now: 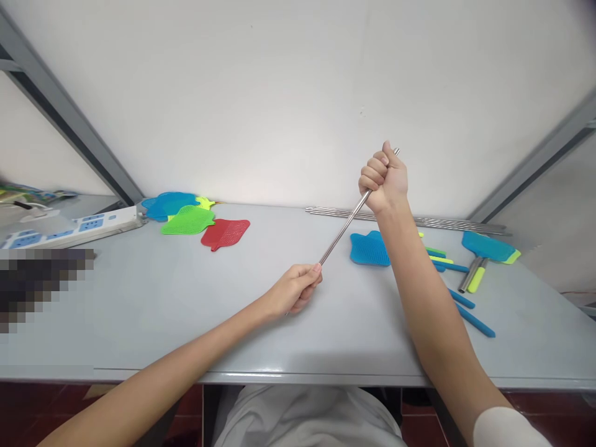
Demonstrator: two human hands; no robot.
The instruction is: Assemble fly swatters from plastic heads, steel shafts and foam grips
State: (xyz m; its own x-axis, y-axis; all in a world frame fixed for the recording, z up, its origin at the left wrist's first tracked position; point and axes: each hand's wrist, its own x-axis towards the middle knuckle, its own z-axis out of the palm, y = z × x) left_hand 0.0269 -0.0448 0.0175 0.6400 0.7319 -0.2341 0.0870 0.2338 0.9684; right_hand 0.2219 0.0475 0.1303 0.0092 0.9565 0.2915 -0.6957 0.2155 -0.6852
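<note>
A thin metal rod (345,227) slants up to the right over the table, held in both my hands. My left hand (298,288) is closed round its lower part, with a short end showing below the fingers. Higher up, near the other end, my right hand (384,176) wraps it in a fist. Under my right forearm lies a blue fly swatter head (370,249), partly covered by the arm. Red (226,233) and green fly swatter heads (189,220) lie left of my left hand, beside a blue swatter head (170,205).
Several metal rods (447,225) lie along the wall at the back. On the right are blue handles (475,320), a blue swatter head (488,246) and a yellow-green handle (475,280). A white power strip (100,225) sits at the left. Grey frame posts (69,99) flank the table (153,310).
</note>
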